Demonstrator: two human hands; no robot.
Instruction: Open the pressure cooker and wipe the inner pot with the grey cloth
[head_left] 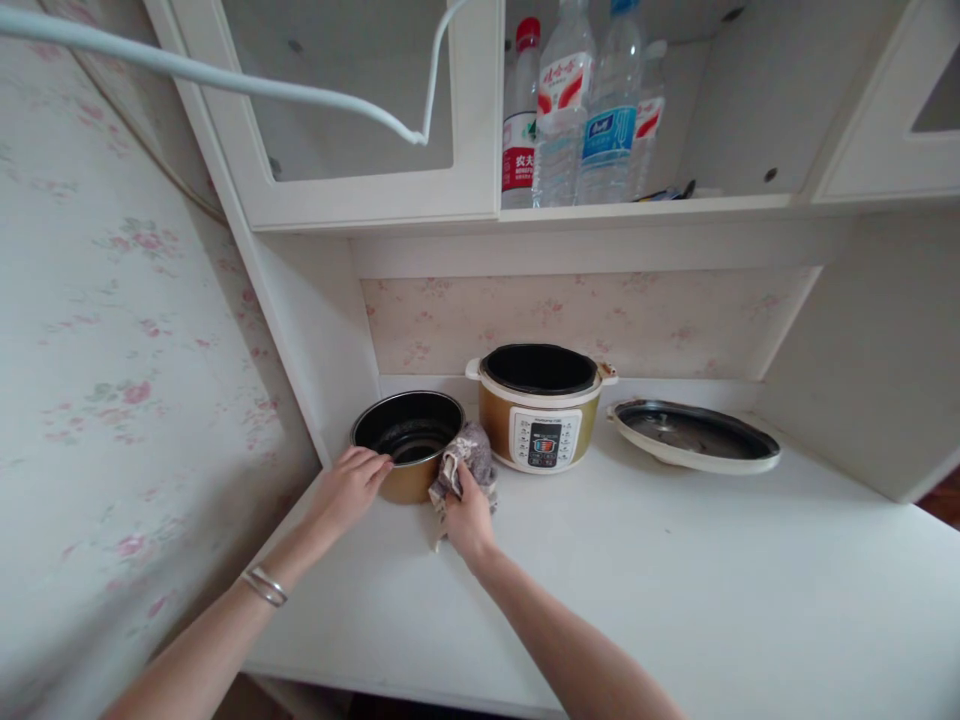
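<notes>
A removable inner pot, dark inside and golden outside, stands on the white counter at the left. My left hand rests against the pot's near-left side, fingers curved on its rim. My right hand is closed on a crumpled grey-and-beige cloth and presses it against the pot's right outer wall. Just right of the pot stands a gold electric cooker base with a button panel, lid off.
The cooker's lid lies upside down on the counter to the right. Water bottles stand on the shelf above. A white cable hangs across the top left. Floral wallpaper covers the left wall.
</notes>
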